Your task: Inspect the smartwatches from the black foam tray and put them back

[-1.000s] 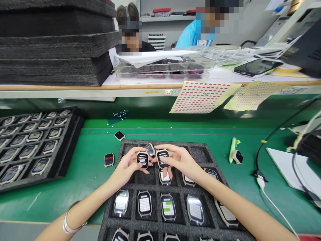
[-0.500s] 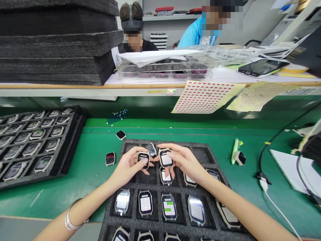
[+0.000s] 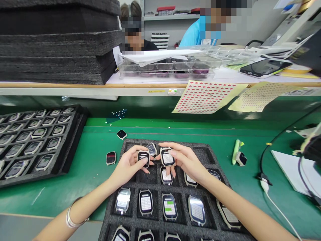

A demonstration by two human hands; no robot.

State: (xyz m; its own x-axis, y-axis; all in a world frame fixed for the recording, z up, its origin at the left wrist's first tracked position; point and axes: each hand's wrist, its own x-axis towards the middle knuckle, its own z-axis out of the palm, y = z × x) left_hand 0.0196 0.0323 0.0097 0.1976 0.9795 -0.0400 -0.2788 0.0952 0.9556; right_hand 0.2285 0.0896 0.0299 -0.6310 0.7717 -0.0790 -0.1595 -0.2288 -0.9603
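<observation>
My left hand [image 3: 132, 160] is closed on a smartwatch [image 3: 143, 156] without a strap, its dark screen showing white text and the thumb on its lower right. My right hand [image 3: 182, 157] grips a second smartwatch [image 3: 167, 158], whose screen carries a pale grid; a finger or thumb lies at its right edge. Both watches are held above a black foam tray [image 3: 157, 187] with square pockets. Behind the two hands, another watch [image 3: 151, 149] leans in the tray's back row. Several lit watches fill pockets nearer me, among them one with green bars [image 3: 170, 206].
Two loose watches [image 3: 110, 158] lie left of the tray. At the right, another watch [image 3: 241, 158] rests against a light-green pen-like object [image 3: 235, 150]. A second filled tray [image 3: 60, 160] stands left. Stacked foam [image 3: 55, 43] and a phone [image 3: 265, 67] occupy the shelf; two people sit beyond.
Both hands keep hold of their watches in nearly the same place. The left watch's screen text looks a little different, with more lines showing. The view has shifted very slightly.
</observation>
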